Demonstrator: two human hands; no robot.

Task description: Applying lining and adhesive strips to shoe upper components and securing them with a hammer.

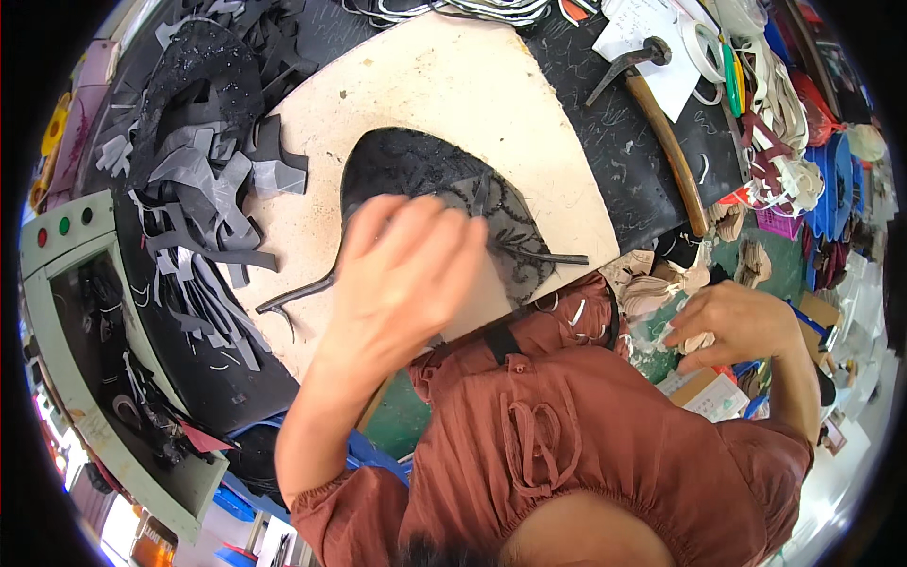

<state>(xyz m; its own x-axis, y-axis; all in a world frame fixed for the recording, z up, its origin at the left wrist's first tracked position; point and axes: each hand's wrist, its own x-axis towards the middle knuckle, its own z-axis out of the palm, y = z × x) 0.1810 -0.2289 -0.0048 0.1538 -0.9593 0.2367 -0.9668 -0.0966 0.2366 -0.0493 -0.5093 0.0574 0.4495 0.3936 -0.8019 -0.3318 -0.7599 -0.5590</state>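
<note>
A shoe upper piece (529,217) of black lace and dark mesh lies on a cream board in front of me, with a narrow black strip (553,257) along its right end. My left hand (406,265) is over its near left part, fingers bent down and smeared by motion; what is under them is hidden. Another black strip (300,291) sticks out left of that hand. Off to the right, beyond the table's edge, is my right hand (742,326), its fingers curved and apart from the thumb. Pale pieces (697,342) show by its fingertips; I see no grip on them.
The cream board (444,76) rests on a black tabletop (624,203). Grey and black scraps (203,184) pile up at left. A hammer (661,132), paper (652,47) and tape roll (704,52) lie far right. A grey-green machine (71,227) stands left.
</note>
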